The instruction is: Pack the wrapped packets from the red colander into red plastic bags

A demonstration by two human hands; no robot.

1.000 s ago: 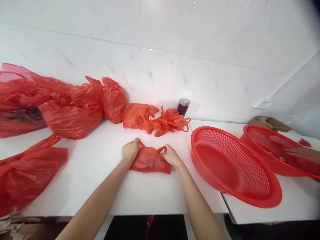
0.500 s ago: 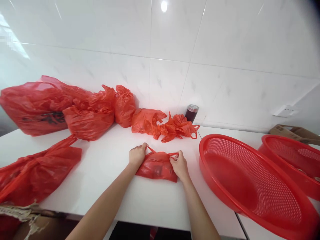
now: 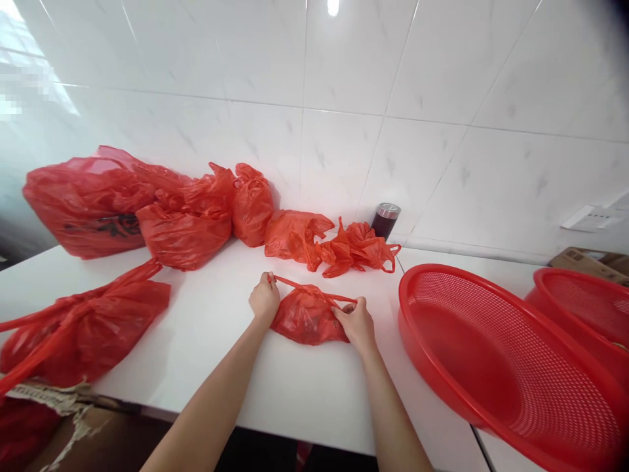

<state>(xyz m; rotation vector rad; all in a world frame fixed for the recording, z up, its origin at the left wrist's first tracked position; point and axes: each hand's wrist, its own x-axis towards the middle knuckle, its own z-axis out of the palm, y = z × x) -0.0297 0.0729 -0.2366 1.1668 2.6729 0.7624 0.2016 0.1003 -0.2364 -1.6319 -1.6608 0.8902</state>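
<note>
A small red plastic bag lies on the white table in front of me, its top drawn together and something dark showing faintly through the film. What is inside I cannot make out. My left hand pinches one handle of the bag at its left. At the right, my right hand grips the other handle between thumb and fingers. Both handles are stretched taut in a line across the gathered top.
Large red colander basins stand at the right. Filled red bags line the tiled wall, with another bag at the left edge. Crumpled red bags lie before a dark tumbler. A cardboard box sits far right.
My hands have pulled the bag's handles farther apart. The bag's top has bunched together and its body looks rounder. The whole view has shifted slightly.
</note>
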